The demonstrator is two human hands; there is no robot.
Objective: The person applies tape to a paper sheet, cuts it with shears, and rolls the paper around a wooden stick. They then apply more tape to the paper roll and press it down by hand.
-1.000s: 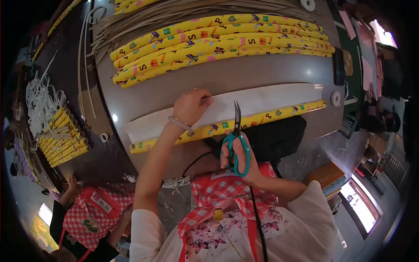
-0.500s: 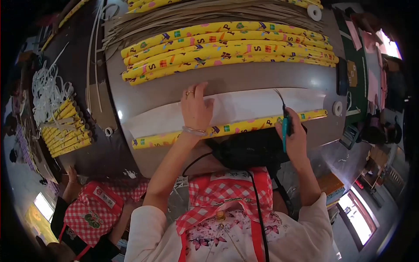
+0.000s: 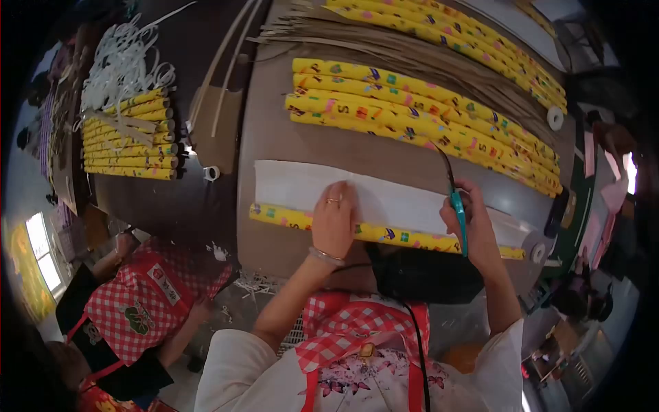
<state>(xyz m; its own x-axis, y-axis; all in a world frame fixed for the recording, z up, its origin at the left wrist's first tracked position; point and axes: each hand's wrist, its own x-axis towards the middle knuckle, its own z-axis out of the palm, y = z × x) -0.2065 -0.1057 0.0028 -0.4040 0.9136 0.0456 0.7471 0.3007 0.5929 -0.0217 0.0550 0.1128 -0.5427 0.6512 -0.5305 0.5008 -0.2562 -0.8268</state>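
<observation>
My left hand (image 3: 334, 223) lies over a partly rolled sheet of yellow printed wrapping paper (image 3: 405, 237), its fingers resting on the flat white side (image 3: 295, 182) and its palm over the roll. My right hand (image 3: 480, 223) grips scissors (image 3: 459, 216) with teal handles and dark blades that point up and away from me. The scissors hang above the right part of the sheet. Beyond the sheet lies a row of finished yellow tubes (image 3: 384, 106).
Brown strips (image 3: 412, 58) and more yellow tubes (image 3: 480, 48) lie at the back. White tape rolls (image 3: 555, 118) sit at the right. Left, a dark table holds stacked tubes (image 3: 130, 161) and white ribbon (image 3: 127, 58). A co-worker in a checked apron (image 3: 137, 302) is at lower left.
The view has swung, so the table appears shifted and tilted. My left hand has come down lower onto the white paper, fingers closer together. The scissors stay in my right hand.
</observation>
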